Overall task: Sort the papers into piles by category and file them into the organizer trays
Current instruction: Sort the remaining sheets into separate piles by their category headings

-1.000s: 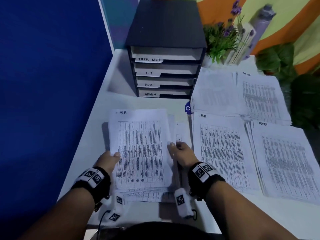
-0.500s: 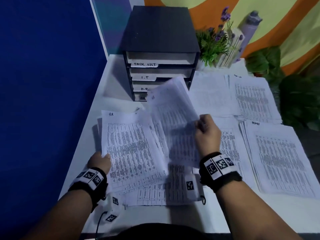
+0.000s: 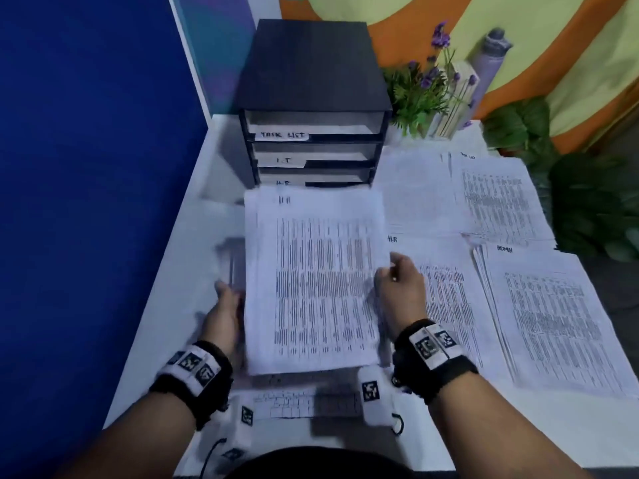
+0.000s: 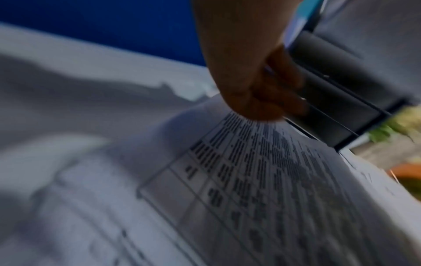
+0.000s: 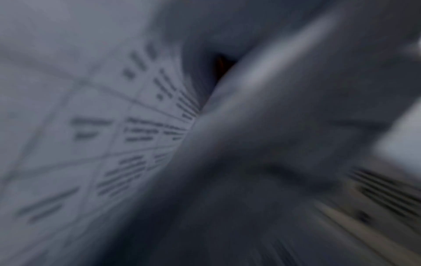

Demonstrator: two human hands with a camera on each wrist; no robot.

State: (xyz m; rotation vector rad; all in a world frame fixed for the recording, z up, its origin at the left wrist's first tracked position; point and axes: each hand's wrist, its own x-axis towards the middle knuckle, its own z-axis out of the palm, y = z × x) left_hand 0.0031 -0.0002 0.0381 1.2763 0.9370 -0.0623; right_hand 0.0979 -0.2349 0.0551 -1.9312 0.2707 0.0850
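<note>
I hold a stack of printed table sheets, marked H.R at the top, lifted and tilted in front of the black organizer. My left hand grips the stack's left edge and my right hand grips its right edge. The trays read TASK LIST, I.T and H.R; the lowest tray is hidden behind the stack. In the left wrist view my fingers curl over the sheet near the organizer. The right wrist view is blurred and shows only paper.
Sorted piles lie on the white table to the right: an H.R pile, an ADMIN pile, a task list pile and one more. A loose sheet lies near me. Potted plants stand behind; a blue wall is on the left.
The stack lay flat on the table under both hands. My right hand then lifted some sheets, and now both hands hold the gathered stack raised and closer to the organizer.
</note>
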